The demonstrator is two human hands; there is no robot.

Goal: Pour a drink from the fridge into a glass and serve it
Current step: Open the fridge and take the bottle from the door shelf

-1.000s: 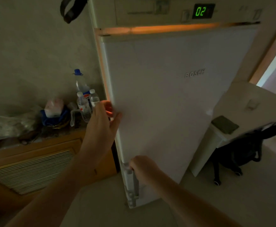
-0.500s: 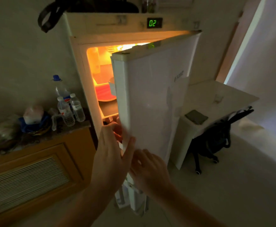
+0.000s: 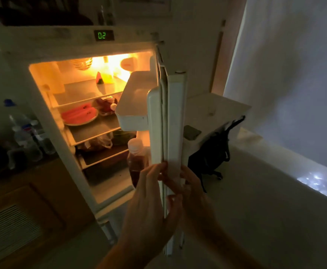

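A: The fridge door [image 3: 175,121] has swung from half open to wide open, edge-on to the camera, and both hands have slid along to that edge.

B: Where's the drink?

A: A bottle [image 3: 136,162] of dark reddish liquid with a pale cap stands upright in the door's lower rack, just left of the door edge and directly above the left hand [image 3: 149,199].

B: And the fingers?

A: The left hand's fingers lie together, flat against the inner side of the edge. The right hand [image 3: 192,193] wraps the outer side, fingers curled around it.

B: Inside?

A: Lit orange. A plate of watermelon slices [image 3: 79,115] sits on the middle shelf. The display [image 3: 102,35] reads 02. Water bottles [image 3: 25,136] stand on the counter to the left; a white table [image 3: 223,107] is behind the door.
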